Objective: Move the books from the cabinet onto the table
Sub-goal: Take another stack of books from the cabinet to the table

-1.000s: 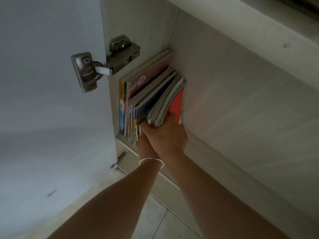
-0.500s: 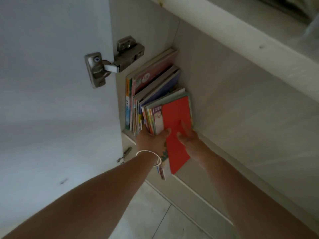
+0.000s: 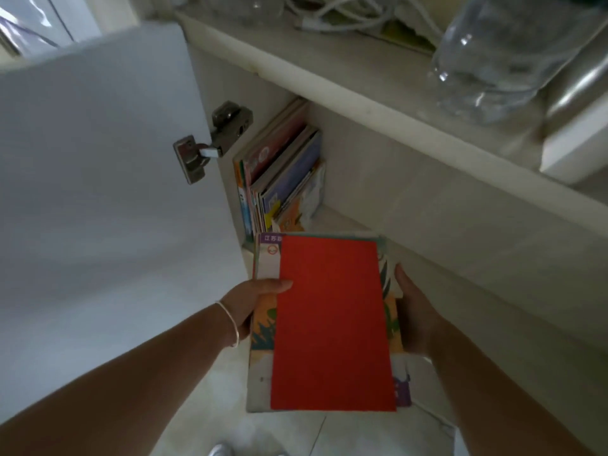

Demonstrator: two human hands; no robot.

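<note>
A stack of thin books with a red cover on top (image 3: pixel 332 320) lies flat between my hands, out of the cabinet and above the floor. My left hand (image 3: pixel 253 302) grips its left edge, thumb on top. My right hand (image 3: pixel 416 315) holds the right edge, fingers hidden underneath. Several more books (image 3: pixel 279 172) stand upright in the cabinet's left corner, beside the side wall.
The white cabinet door (image 3: pixel 98 192) stands open on the left, hung on a metal hinge (image 3: pixel 210 143). The tabletop (image 3: pixel 378 80) above the cabinet carries a clear plastic bottle (image 3: pixel 506 51), white cables (image 3: pixel 345 11) and a white box (image 3: pixel 575 146). Tiled floor lies below.
Both hands have pulled the red-topped stack out of the cabinet and laid it flat toward me. The view has drawn back and now shows the tabletop.
</note>
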